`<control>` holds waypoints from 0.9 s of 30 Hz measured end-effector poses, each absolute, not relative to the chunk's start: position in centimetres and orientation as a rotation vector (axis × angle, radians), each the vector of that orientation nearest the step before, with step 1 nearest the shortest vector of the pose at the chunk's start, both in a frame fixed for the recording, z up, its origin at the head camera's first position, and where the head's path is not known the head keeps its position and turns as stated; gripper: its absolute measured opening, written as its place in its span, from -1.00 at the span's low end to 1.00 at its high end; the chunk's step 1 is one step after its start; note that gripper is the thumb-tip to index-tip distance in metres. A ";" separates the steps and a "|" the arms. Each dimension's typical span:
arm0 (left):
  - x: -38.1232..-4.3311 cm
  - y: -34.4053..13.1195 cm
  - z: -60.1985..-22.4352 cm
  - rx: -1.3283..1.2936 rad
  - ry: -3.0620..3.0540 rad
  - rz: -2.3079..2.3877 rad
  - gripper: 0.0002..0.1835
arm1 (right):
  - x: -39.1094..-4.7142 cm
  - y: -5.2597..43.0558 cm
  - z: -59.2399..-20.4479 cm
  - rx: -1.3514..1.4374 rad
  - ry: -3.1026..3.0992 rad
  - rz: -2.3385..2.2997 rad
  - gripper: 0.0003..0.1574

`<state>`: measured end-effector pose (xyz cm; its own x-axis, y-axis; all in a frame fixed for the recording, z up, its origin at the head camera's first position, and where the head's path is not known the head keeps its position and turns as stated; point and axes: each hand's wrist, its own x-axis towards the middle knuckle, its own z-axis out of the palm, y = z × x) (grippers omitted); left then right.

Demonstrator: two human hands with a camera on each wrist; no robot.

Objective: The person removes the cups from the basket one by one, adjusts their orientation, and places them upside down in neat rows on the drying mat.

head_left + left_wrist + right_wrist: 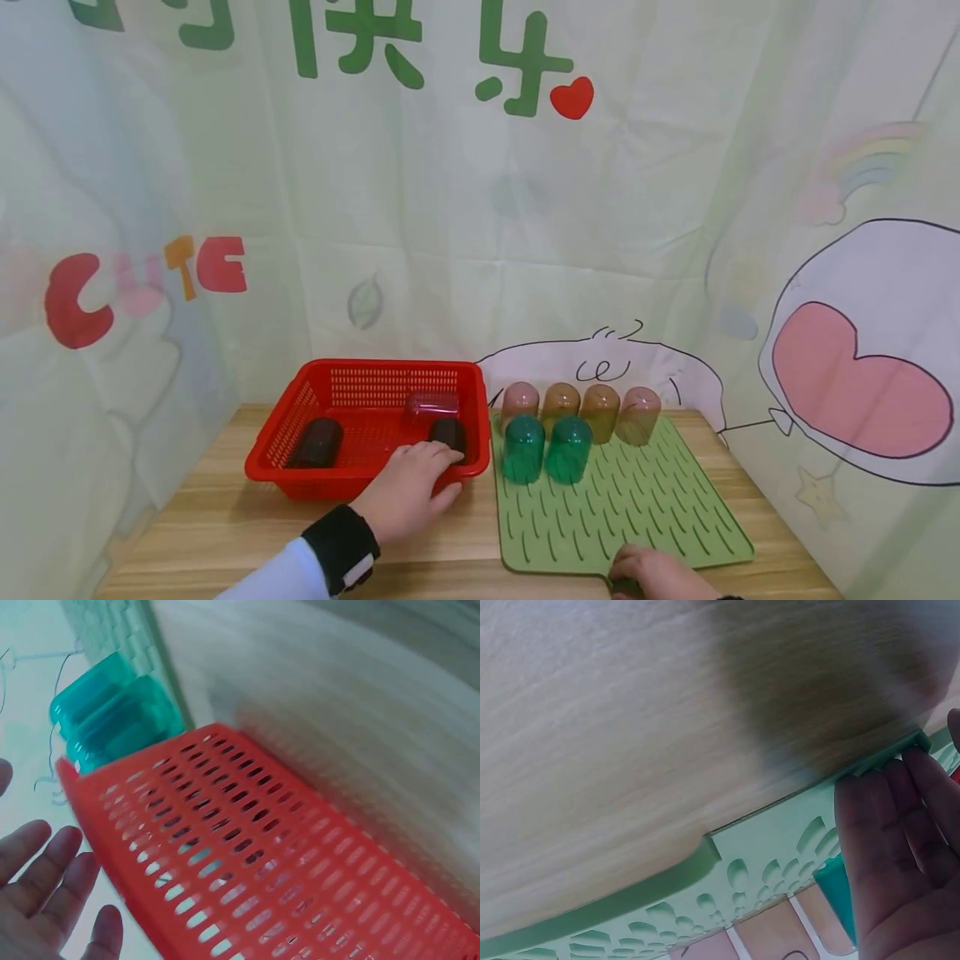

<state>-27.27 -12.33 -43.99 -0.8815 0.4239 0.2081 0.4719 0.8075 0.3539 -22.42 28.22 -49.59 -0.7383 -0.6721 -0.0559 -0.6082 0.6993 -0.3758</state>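
My left hand (412, 487) reaches over the front right rim of a red slotted basket (262, 471), its fingers loosely bent beside a dark tumbler (448, 435). In the left wrist view, the fingers (64, 881) are spread beside the basket wall and hold nothing. Another dark tumbler (318, 442) lies at the basket's left, and a clear pinkish tumbler (433, 404) lies at its back right. At the front edge of a green drying mat (637, 508), my right hand (656, 575) rests its extended fingers (866, 817) on the mat's projecting lip.
Two green tumblers (568, 450) stand upside down on the mat's left part. Behind them is a row of several pink and amber tumblers (600, 412), also upside down. Mat and basket sit on a wooden table (225, 542), with a printed curtain (420, 208) behind.
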 end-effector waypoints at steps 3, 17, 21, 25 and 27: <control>-27.9 -12.5 -43.0 -0.631 -2.842 -0.737 -0.54 | -22.4 28.3 -49.7 -1.060 2.736 -0.479 -0.89; -32.1 -12.4 -38.9 -0.314 -2.974 -0.923 -0.60 | -22.6 28.7 -50.7 -1.113 2.774 -0.442 -0.83; -33.5 -12.7 -38.7 -0.289 -3.068 -0.873 -0.53 | -22.5 28.5 -50.7 -1.068 2.787 -0.445 -0.84; -34.7 -12.8 -39.1 -0.262 -3.173 -0.803 -0.44 | -22.3 28.3 -50.5 -1.028 2.800 -0.436 -0.85; -35.1 -12.8 -39.1 -0.239 -3.230 -0.761 -0.38 | -22.3 28.2 -50.5 -1.029 2.804 -0.429 -0.84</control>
